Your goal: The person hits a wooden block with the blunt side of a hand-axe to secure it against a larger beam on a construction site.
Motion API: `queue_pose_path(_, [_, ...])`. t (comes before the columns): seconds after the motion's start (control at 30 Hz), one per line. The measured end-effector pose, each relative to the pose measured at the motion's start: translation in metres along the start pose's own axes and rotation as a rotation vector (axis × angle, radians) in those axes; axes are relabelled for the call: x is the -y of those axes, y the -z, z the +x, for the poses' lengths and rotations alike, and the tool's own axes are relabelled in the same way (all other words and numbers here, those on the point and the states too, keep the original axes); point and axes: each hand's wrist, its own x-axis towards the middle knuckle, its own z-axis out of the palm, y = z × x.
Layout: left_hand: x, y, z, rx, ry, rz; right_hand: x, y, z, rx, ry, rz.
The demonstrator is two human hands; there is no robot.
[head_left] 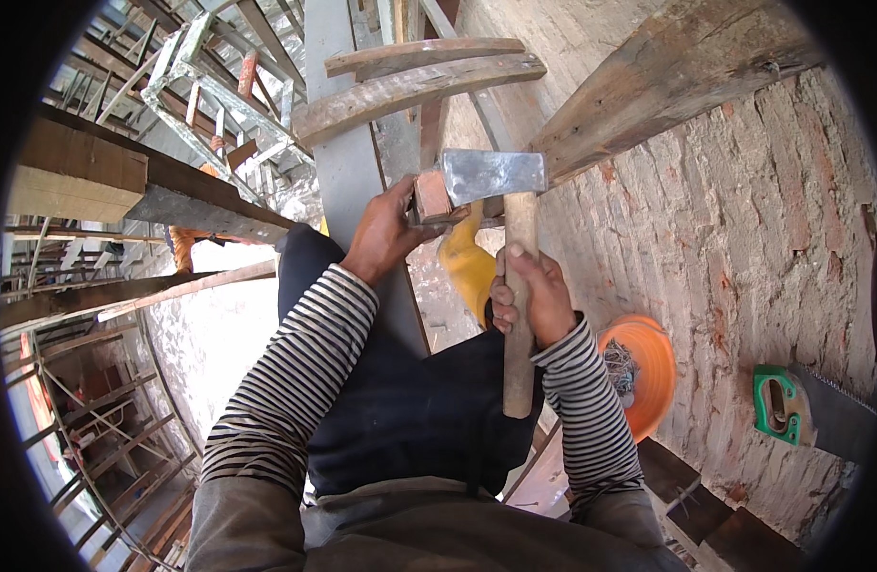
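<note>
My right hand [534, 296] is closed round the wooden handle of a hatchet [520, 334]. Its broad grey steel head [494, 173] points left, the edge at the corner of a small reddish block [432, 194]. Whether they touch, I cannot tell. My left hand [385, 229] grips that block from the left, fingers partly hidden behind it. Brick or wood, the block's material is unclear. Beneath it runs a long grey plank [338, 181], and a yellow boot [465, 267] shows below the hatchet head.
Two curved timber pieces [419, 91] lie across the plank ahead. A thick beam [667, 76] slants along the rough brick wall [686, 219] at right. An orange bucket [660, 377] holds nails, and a green-handled saw [784, 405] rests farther right. Scaffolding and a drop lie left.
</note>
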Motion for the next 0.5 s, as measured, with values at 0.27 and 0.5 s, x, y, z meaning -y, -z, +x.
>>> queue_pose_path(0.27, [0.000,-0.006,0.006,-0.013,0.004,0.033,-0.033,-0.014,-0.014,-0.167,0.703,-0.632])
queue_pose_path(0.5, [-0.002,-0.004,0.009,-0.009,0.013,0.022,-0.032,-0.014,-0.007,-0.192,0.660,-0.687])
